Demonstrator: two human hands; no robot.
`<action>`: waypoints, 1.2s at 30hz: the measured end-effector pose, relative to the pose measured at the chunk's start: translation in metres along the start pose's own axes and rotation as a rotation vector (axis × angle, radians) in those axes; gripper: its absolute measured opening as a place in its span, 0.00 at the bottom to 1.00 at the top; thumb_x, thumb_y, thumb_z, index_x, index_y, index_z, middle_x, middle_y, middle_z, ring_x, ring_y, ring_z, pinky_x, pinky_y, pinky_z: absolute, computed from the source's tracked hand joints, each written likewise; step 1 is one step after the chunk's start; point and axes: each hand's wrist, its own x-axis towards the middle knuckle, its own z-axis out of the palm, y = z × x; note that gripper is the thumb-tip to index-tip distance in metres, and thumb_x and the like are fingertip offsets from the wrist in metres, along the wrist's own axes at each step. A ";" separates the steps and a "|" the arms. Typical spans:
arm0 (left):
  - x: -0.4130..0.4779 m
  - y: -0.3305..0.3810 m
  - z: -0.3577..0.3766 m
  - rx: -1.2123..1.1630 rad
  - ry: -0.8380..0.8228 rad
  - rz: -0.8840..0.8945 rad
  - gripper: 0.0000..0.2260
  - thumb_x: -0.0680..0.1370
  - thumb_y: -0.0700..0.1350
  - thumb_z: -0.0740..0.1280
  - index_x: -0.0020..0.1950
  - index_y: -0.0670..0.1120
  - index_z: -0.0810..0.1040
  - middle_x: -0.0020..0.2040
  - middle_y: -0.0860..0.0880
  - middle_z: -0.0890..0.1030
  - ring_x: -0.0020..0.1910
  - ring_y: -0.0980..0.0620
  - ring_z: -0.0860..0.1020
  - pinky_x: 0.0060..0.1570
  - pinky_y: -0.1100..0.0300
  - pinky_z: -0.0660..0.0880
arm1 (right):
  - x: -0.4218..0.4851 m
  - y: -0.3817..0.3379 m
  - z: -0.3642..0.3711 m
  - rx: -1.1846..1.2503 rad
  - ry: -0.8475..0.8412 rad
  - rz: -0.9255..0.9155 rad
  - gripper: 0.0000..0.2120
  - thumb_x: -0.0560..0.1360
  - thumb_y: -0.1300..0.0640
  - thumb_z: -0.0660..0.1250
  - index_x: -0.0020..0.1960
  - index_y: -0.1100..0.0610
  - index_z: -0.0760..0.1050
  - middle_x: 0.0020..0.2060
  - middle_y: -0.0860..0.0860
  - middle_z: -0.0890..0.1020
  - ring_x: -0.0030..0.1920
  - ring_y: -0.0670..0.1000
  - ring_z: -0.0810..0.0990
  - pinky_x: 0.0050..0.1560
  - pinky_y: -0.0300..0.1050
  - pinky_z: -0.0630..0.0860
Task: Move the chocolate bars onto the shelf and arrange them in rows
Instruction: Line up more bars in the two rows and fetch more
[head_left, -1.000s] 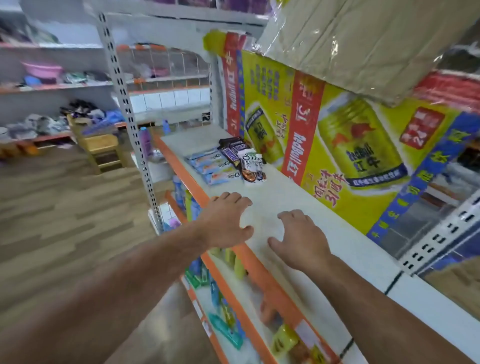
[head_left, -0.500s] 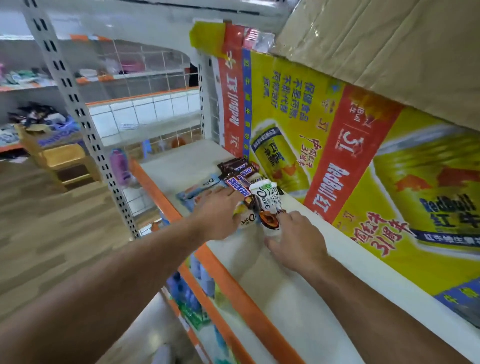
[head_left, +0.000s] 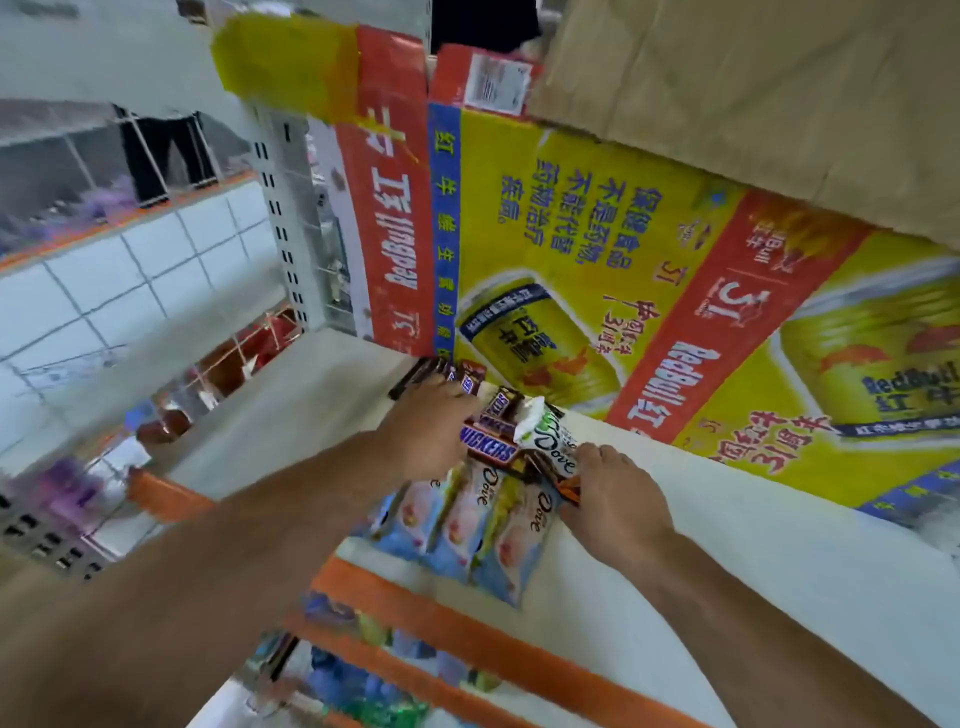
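Nearest the camera, two bare forearms reach up and forward from the bottom corners over the orange front edge (head_left: 467, 623) of a white shelf (head_left: 727, 561); below that edge a lower shelf holds goods (head_left: 363, 675) too blurred to name. Just behind the orange edge, three light-blue Dove bars (head_left: 467, 530) lie flat side by side in a row, their long sides touching and their ends pointing toward the back. Just beyond them sits the right hand (head_left: 613, 499), with its thumb on top and its fingers underneath, pinching the near, orange-brown end of a white Dove bar (head_left: 550, 436) that tilts up across the pile. To its left, the left hand (head_left: 426, 431) shows its back to the camera, with its fingers bent down onto the Snickers bars (head_left: 488, 444) stacked loosely behind the blue row; the fingertips are hidden, so whether they grip a bar or only rest there cannot be told. Further back, a few dark bars (head_left: 421, 374) stick out past the left hand, close to the rear of the shelf. Behind everything stands a flattened yellow and red Red Bull carton (head_left: 571, 234) as a back wall, and plain brown cardboard (head_left: 753, 78) hangs over it at the top right
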 end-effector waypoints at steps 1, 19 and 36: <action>0.001 -0.003 -0.001 -0.015 -0.005 0.019 0.17 0.71 0.47 0.72 0.58 0.50 0.76 0.54 0.50 0.75 0.54 0.49 0.69 0.55 0.52 0.70 | -0.001 -0.003 0.000 -0.003 0.003 0.023 0.25 0.73 0.43 0.66 0.65 0.54 0.65 0.57 0.52 0.75 0.57 0.54 0.75 0.52 0.48 0.73; -0.012 0.011 -0.028 -0.603 -0.154 -0.040 0.09 0.76 0.42 0.66 0.50 0.55 0.72 0.48 0.49 0.79 0.35 0.49 0.79 0.27 0.55 0.74 | -0.046 0.004 -0.015 0.110 0.080 0.265 0.17 0.71 0.50 0.66 0.58 0.51 0.69 0.49 0.49 0.77 0.52 0.55 0.78 0.42 0.47 0.73; -0.024 0.280 -0.008 -0.776 -0.230 0.202 0.12 0.79 0.38 0.63 0.56 0.55 0.77 0.47 0.50 0.80 0.38 0.52 0.75 0.37 0.60 0.72 | -0.234 0.169 -0.043 0.115 0.097 0.094 0.23 0.70 0.55 0.65 0.64 0.47 0.70 0.57 0.47 0.76 0.59 0.50 0.73 0.58 0.43 0.71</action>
